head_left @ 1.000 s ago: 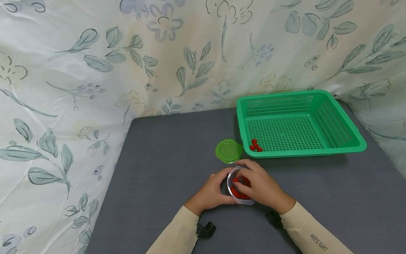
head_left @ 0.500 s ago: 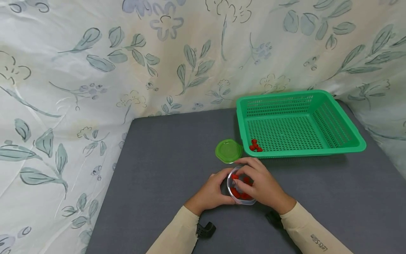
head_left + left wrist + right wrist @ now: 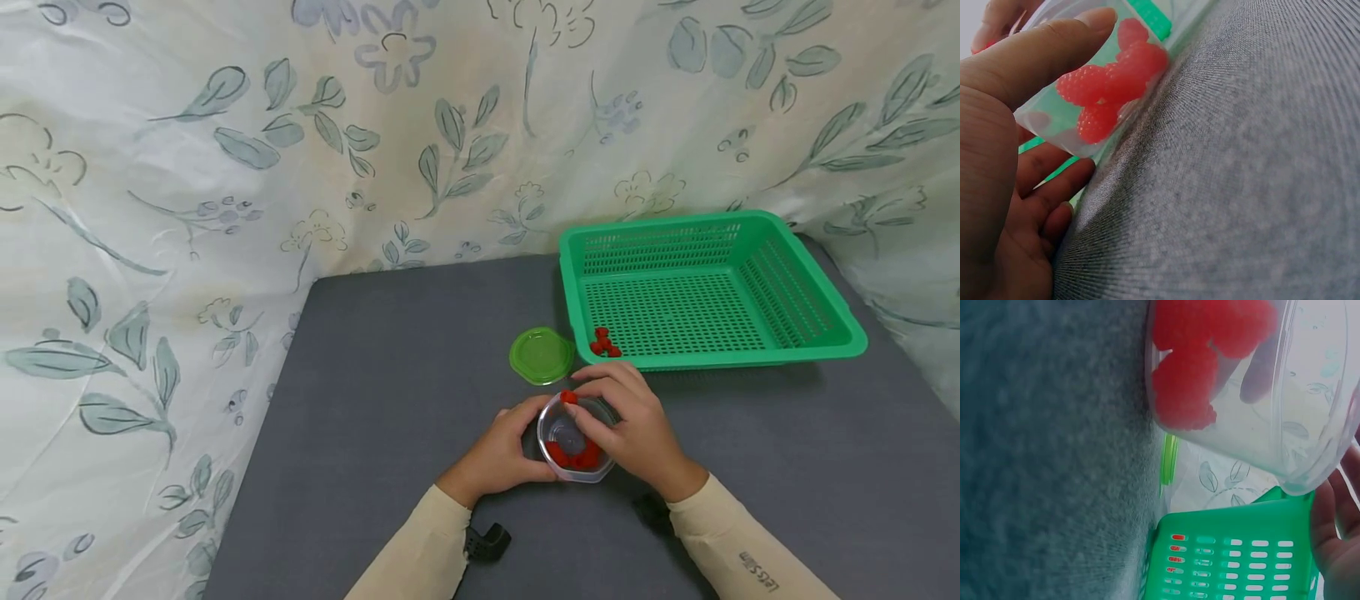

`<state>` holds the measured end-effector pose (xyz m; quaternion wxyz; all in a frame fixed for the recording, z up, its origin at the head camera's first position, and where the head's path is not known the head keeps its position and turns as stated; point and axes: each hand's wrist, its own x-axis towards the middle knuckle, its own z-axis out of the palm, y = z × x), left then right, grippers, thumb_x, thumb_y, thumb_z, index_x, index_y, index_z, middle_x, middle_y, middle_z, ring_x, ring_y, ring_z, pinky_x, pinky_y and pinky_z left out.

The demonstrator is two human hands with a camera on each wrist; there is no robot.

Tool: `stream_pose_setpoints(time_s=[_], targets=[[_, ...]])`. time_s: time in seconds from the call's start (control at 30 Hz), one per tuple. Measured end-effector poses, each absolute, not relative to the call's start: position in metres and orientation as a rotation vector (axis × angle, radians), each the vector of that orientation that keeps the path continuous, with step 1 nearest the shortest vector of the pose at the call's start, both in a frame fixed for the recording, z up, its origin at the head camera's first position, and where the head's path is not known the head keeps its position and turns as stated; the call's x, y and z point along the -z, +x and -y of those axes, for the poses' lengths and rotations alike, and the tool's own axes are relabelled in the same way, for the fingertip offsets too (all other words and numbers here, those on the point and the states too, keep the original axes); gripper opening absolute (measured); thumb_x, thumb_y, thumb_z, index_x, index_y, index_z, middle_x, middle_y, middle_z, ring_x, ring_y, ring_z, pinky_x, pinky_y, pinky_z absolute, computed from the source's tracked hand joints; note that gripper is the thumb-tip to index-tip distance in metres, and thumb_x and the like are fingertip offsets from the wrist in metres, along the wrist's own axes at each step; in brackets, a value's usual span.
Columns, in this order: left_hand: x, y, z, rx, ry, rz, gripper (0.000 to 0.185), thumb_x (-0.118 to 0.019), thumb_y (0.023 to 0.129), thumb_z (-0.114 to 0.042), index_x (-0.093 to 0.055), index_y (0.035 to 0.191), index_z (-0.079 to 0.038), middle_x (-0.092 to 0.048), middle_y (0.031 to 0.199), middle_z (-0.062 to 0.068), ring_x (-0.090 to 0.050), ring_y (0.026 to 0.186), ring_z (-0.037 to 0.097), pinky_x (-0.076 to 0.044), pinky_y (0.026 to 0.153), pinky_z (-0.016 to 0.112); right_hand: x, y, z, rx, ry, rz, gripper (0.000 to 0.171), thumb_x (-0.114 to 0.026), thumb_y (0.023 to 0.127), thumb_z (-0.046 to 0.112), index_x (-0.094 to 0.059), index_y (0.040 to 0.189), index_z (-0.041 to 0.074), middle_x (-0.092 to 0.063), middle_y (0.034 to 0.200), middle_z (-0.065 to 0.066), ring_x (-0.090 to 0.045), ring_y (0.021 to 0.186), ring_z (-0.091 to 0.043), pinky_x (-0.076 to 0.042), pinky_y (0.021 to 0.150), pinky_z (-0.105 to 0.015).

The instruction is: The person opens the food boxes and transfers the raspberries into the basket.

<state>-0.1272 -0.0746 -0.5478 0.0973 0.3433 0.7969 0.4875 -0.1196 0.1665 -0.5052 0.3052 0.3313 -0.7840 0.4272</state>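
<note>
left hand (image 3: 501, 454) steadying clear tub (image 3: 573, 439), right hand (image 3: 630, 425) pinching raspberry (image 3: 569, 397)

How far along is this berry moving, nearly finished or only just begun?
Only just begun, it seems. A few berries already lie in the basket, and the lid is off. The right hand pinches one berry above the cup, which the left hand steadies. Several berries remain in the cup.

I see a small clear plastic cup (image 3: 572, 440) standing on the grey tabletop (image 3: 390, 400), tipped slightly, with a cluster of red raspberries (image 3: 573, 457) heaped against its near wall. One more raspberry (image 3: 569, 397) sits at the cup's far rim, pinched in fingertips. From the wrist views the berries look bumpy and bright red through the transparent wall.
</note>
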Motion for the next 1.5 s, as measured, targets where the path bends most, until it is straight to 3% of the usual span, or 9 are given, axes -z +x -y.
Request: stream_pose_setpoints(time_s=[0.47, 0.83, 1.07, 1.23, 1.5], targets=[[0.545, -0.128, 0.074, -1.447, 1.017, -2.364, 0.093, -0.099, 0.082, -0.022, -0.051, 0.161, -0.022, -0.056, 0.155, -0.011, -0.053, 0.138, 0.007, -0.034, 0.112, 0.048, 0.500, -0.127, -0.172, -1.034, 0.646, 1.928, 0.038, -0.075, 0.104, 0.034, -0.078, 0.096, -0.003, -0.073, 0.107, -0.020, -0.062, 0.095, -0.042, -0.040, 0.097, -0.033], [0.545, -0.128, 0.076, -1.428, 1.005, -2.370, 0.092, -0.100, 0.082, -0.026, -0.051, 0.160, -0.025, -0.056, 0.153, -0.014, -0.053, 0.137, 0.006, -0.034, 0.114, 0.047, 0.502, -0.136, -0.185, -0.965, 0.464, 1.912, 0.033, -0.076, 0.098, 0.028, -0.080, 0.099, -0.005, -0.074, 0.106, -0.023, -0.060, 0.097, -0.049, -0.034, 0.096, -0.052], [0.545, -0.128, 0.076, -1.445, 1.009, -2.361, 0.092, -0.100, 0.082, -0.024, -0.052, 0.160, -0.024, -0.057, 0.154, -0.010, -0.053, 0.137, 0.007, -0.033, 0.115, 0.049, 0.505, -0.136, -0.193, -0.947, 0.352, 1.986, 0.023, -0.081, 0.090, 0.014, -0.079, 0.103, -0.004, -0.072, 0.112, -0.024, -0.055, 0.103, -0.053, -0.029, 0.090, -0.064], [0.544, -0.128, 0.075, -1.445, 1.018, -2.365, 0.093, -0.100, 0.081, -0.024, -0.051, 0.161, -0.023, -0.058, 0.154, -0.008, -0.052, 0.138, 0.007, -0.033, 0.114, 0.048, 0.503, -0.135, -0.194, -0.952, 0.312, 2.021, 0.021, -0.086, 0.087, 0.004, -0.079, 0.105, -0.004, -0.071, 0.115, -0.025, -0.055, 0.107, -0.053, -0.031, 0.092, -0.068], [0.544, -0.127, 0.076, -1.434, 1.009, -2.374, 0.093, -0.100, 0.081, -0.024, -0.051, 0.161, -0.023, -0.058, 0.153, -0.009, -0.052, 0.138, 0.006, -0.034, 0.113, 0.047, 0.502, -0.135, -0.195, -0.955, 0.289, 2.048, 0.023, -0.086, 0.086, 0.001, -0.079, 0.107, -0.004, -0.071, 0.115, -0.024, -0.055, 0.108, -0.051, -0.031, 0.092, -0.069]])
